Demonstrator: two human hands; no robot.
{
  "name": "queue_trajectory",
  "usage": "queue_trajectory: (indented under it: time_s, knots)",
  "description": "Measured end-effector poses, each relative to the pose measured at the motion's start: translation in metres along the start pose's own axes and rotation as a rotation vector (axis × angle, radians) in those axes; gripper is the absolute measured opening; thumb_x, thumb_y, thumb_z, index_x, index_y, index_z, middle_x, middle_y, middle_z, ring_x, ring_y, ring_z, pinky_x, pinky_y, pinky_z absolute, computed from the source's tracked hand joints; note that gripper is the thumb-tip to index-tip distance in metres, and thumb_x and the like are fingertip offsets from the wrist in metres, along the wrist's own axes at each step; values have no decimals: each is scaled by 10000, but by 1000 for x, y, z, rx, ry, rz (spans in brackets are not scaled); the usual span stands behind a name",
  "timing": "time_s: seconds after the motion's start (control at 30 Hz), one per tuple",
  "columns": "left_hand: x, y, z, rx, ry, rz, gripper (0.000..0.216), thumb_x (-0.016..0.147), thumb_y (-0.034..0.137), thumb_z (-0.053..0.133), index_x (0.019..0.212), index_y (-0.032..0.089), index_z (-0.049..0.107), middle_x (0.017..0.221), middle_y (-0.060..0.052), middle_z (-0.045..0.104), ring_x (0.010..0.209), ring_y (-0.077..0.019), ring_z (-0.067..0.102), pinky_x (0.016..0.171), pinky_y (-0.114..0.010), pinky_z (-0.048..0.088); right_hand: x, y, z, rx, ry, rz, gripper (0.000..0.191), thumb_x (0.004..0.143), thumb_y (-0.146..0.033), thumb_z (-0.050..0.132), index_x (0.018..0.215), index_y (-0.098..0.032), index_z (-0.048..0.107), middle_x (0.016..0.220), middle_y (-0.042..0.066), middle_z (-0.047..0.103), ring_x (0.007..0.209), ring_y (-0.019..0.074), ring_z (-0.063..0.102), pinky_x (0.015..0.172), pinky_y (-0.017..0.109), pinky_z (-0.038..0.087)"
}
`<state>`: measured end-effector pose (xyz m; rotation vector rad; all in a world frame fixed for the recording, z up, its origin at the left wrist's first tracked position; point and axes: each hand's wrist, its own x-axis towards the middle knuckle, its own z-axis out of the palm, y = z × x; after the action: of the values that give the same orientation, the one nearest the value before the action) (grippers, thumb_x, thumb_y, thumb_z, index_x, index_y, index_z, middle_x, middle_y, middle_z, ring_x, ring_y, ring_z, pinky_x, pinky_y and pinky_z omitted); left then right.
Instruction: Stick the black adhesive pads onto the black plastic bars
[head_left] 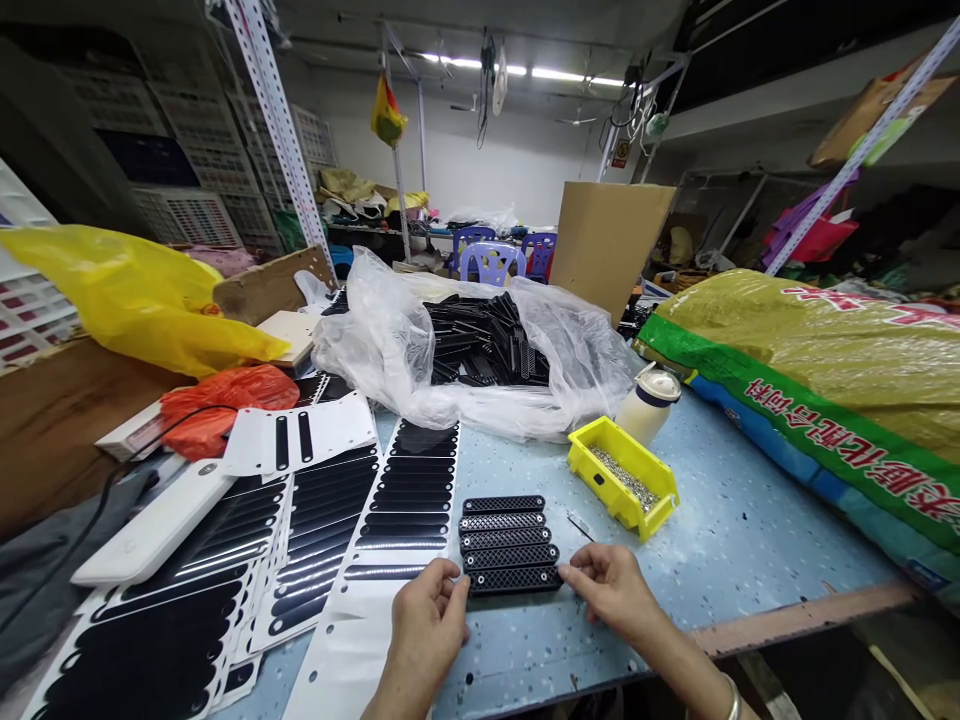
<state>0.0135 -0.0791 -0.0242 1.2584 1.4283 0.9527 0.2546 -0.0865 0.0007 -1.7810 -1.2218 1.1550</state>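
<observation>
Several black plastic strips [508,555] with a cross-hatched face and a small round metal piece near the ends lie side by side in a short row. At the left end of the nearest strip [514,580], my left hand [429,622] has its thumb and forefinger closed against the edge. My right hand [611,592] pinches at the opposite end, its other fingers curled. A thin dark stick [580,529] lies just beyond my right hand. Close by stands a yellow bin [592,480] holding many small metal pieces.
White sheets [337,610] of black adhesive strips overlap on the left, with a long white device [154,525] on top. Behind, a clear plastic bag [390,350] holds loose black strips [480,345]. A cream container [649,405] and large printed sack [810,390] stand right.
</observation>
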Motion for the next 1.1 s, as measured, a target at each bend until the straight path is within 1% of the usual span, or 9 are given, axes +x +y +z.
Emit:
queue_trajectory:
  time_s: [0.13,0.23,0.33,0.47,0.6,0.7,0.87,1.0,1.1]
  knots:
    - [0,0,5,-66,-8,-37,246,687,419,676,767,202,592,498,70,532,369,-152,589,391,-231,452,-5,1,13,-4,1,6,390,600,-547,690,689,-183,583,419,-65,458,330,128,477,353,247,322]
    - [-1,3,7,-86,-5,-36,252,646,404,702,764,203,606,495,81,512,377,-152,593,409,-239,474,-4,-1,19,11,6,-2,366,599,-531,702,643,-201,549,414,-78,423,335,112,445,351,242,335]
    - [-2,7,8,-79,13,-31,241,641,403,686,750,201,609,495,83,502,364,-150,591,398,-237,459,-1,0,23,19,24,-8,345,594,-485,722,593,-213,508,420,-87,396,339,94,410,344,235,342]
    - [-3,9,9,-83,43,-30,248,630,422,663,728,202,607,488,85,496,343,-145,583,376,-230,430,3,2,20,31,-20,19,344,582,-476,719,569,-209,503,421,-74,439,331,107,448,334,237,344]
    - [-1,6,8,-79,13,-46,239,628,418,668,708,205,595,491,83,501,354,-141,586,390,-227,444,5,1,11,116,-145,87,380,556,-508,722,638,-179,550,469,-34,556,349,132,542,316,207,319]
    - [0,6,8,-86,-16,-58,231,627,407,673,698,204,587,488,83,498,365,-140,589,398,-225,451,5,-2,4,203,-212,118,410,532,-497,746,676,-163,557,508,-17,600,376,139,588,324,188,350]
    - [-3,12,9,-109,25,-70,247,612,426,670,657,208,562,481,88,463,354,-127,556,389,-224,442,5,-6,3,241,-237,133,398,530,-472,753,657,-162,538,476,-29,582,371,142,598,317,182,380]
    - [-3,13,8,-108,-2,-93,255,613,419,685,677,210,555,484,86,476,370,-142,585,375,-219,434,7,-2,6,201,-228,119,407,532,-483,751,644,-175,510,457,-43,561,353,142,584,313,190,385]
    - [-1,12,8,-90,-22,-126,251,648,422,667,689,206,547,492,75,501,382,-152,608,325,-188,375,10,5,6,180,-245,102,413,553,-495,754,657,-179,509,464,-41,563,363,148,594,334,197,400]
